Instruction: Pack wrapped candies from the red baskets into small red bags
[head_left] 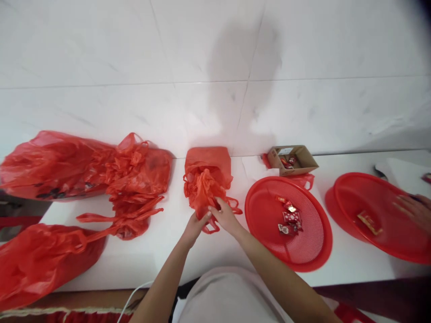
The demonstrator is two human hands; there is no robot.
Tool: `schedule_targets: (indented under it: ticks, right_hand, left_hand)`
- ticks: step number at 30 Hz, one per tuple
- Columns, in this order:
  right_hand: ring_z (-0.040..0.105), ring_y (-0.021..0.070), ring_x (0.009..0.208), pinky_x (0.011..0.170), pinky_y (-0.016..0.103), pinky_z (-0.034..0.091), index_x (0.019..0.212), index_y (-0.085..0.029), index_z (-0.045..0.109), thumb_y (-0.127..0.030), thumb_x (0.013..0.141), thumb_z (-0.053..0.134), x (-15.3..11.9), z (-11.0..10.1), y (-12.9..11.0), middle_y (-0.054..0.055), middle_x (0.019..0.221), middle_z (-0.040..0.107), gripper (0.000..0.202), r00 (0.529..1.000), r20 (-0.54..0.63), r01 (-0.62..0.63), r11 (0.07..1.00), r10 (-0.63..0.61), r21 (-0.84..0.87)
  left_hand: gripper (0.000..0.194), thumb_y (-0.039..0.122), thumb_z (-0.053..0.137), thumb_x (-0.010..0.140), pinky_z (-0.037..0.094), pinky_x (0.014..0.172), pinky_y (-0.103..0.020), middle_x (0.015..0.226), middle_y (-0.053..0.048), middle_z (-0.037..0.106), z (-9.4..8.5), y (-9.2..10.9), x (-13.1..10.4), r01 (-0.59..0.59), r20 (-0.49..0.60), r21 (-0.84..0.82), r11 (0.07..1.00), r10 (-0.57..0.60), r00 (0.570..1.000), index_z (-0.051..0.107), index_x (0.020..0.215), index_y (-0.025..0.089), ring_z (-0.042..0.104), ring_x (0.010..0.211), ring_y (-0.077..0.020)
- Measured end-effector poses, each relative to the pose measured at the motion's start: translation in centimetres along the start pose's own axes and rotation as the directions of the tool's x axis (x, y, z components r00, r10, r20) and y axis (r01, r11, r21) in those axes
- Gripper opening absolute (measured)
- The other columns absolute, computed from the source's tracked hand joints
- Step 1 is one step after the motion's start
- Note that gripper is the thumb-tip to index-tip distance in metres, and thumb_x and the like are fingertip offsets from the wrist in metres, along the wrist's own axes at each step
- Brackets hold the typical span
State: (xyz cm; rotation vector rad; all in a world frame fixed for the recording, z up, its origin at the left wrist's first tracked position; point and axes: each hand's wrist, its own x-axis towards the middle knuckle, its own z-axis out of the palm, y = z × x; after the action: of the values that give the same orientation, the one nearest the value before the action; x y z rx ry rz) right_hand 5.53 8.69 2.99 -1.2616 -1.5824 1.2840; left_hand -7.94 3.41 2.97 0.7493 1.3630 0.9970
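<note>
Both of my hands are at a crumpled red plastic bag (204, 190) on the white table, near its middle. My left hand (197, 226) is closed on the bag's near edge, its thumb pointing toward my other hand. Just to its right, my right hand (225, 216) pinches the same bag, fingers partly hidden by the plastic. Loop handles of thin red plastic stick out beside and below my fingers. Behind the bunched part, a flat red piece of plastic (208, 157) lies against the wall. What the bag contains, if anything, is hidden.
Right of my hands stands a red mesh basket (257, 215) with several wrapped sweets (290, 217). Behind it is a small cardboard box (305, 167). Another person's hand (415, 211) reaches over a second red basket (350, 184). Filled red bags (67, 157) lie at the left.
</note>
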Motion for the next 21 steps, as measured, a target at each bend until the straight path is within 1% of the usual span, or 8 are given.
schedule_targets:
  ticks: [3,7,9,12,14,17,19,21]
  right_hand:
    - [0.065,0.0188,0.088,0.078,0.032,0.052,0.102,-0.02,0.061,-0.026,0.078,0.058,-2.7,-1.6,-0.3,0.004,0.099,0.069,0.025,0.996,0.016,-0.094,0.988,0.092,0.125]
    - [0.064,0.0176,0.076,0.07,0.029,0.051,0.093,-0.019,0.063,-0.026,0.073,0.061,-5.3,-6.5,-0.3,0.002,0.085,0.069,0.021,0.959,-0.102,-0.225,0.93,0.264,0.29]
    - [0.064,0.0171,0.069,0.066,0.029,0.051,0.089,-0.018,0.063,-0.028,0.071,0.064,-6.4,-9.2,-0.3,0.001,0.077,0.068,0.02,0.915,-0.188,-0.251,0.869,0.356,0.427]
    - [0.066,0.0192,0.068,0.064,0.031,0.053,0.089,-0.019,0.063,-0.032,0.07,0.068,-7.5,-12.0,-0.6,0.003,0.078,0.069,0.024,0.855,-0.251,-0.23,0.766,0.454,0.601]
    - [0.068,0.021,0.071,0.065,0.032,0.054,0.092,-0.019,0.063,-0.035,0.07,0.07,-7.8,-12.4,-1.1,0.004,0.082,0.07,0.028,0.848,-0.251,-0.222,0.744,0.467,0.631]
    - [0.068,0.0209,0.074,0.068,0.032,0.055,0.095,-0.019,0.063,-0.039,0.072,0.07,-7.9,-11.3,-2.1,0.005,0.085,0.071,0.031,0.886,-0.211,-0.22,0.775,0.413,0.592]
    - [0.068,0.0202,0.078,0.072,0.032,0.055,0.097,-0.019,0.063,-0.041,0.075,0.069,-7.9,-9.8,-2.7,0.005,0.089,0.071,0.031,0.922,-0.174,-0.204,0.816,0.346,0.541]
    - [0.068,0.0202,0.085,0.077,0.032,0.054,0.102,-0.02,0.062,-0.042,0.078,0.067,-7.9,-8.3,-3.4,0.005,0.096,0.071,0.033,0.952,-0.125,-0.182,0.843,0.28,0.506]
  left_hand:
    - [0.05,0.056,0.066,0.074,0.053,0.082,-0.034,0.087,-0.009,0.074,-0.2,0.7,-0.1,0.003,-0.099,-0.08,0.997,-0.01,0.995,0.067,0.095,0.011,0.069,0.081,-0.0215]
    - [0.039,0.051,0.071,0.067,0.048,0.051,-0.024,0.052,0.004,0.059,-4.1,1.0,-0.5,-0.012,-0.354,-0.158,0.987,-0.045,0.934,0.062,0.074,0.014,0.055,0.046,-0.0118]
    - [0.032,0.044,0.073,0.066,0.044,0.045,-0.022,0.05,0.005,0.057,-6.7,1.0,-1.0,-0.041,-0.448,-0.225,0.973,-0.066,0.891,0.06,0.072,0.014,0.051,0.043,-0.0102]
    - [0.024,0.033,0.072,0.066,0.046,0.046,-0.02,0.056,0.004,0.061,-9.5,0.5,-2.2,-0.024,-0.484,-0.332,0.943,-0.148,0.863,0.061,0.075,0.014,0.054,0.046,-0.0095]
    - [0.02,0.029,0.071,0.068,0.047,0.048,-0.021,0.058,0.003,0.063,-10.1,-0.2,-3.2,0.018,-0.465,-0.36,0.933,-0.195,0.864,0.062,0.077,0.013,0.056,0.048,-0.0098]
    - [0.022,0.029,0.071,0.07,0.049,0.051,-0.022,0.063,0.001,0.065,-9.3,-1.0,-4.2,0.073,-0.403,-0.333,0.94,-0.212,0.89,0.063,0.082,0.013,0.059,0.052,-0.0114]
    - [0.029,0.033,0.072,0.07,0.052,0.059,-0.025,0.073,-0.002,0.069,-8.1,-0.8,-4.0,0.054,-0.362,-0.269,0.962,-0.152,0.92,0.063,0.09,0.014,0.064,0.061,-0.0136]
    - [0.04,0.04,0.072,0.071,0.054,0.073,-0.03,0.09,-0.006,0.072,-6.6,0.2,-3.0,-0.028,-0.313,-0.125,0.992,-0.013,0.95,0.063,0.101,0.015,0.068,0.078,-0.0178]
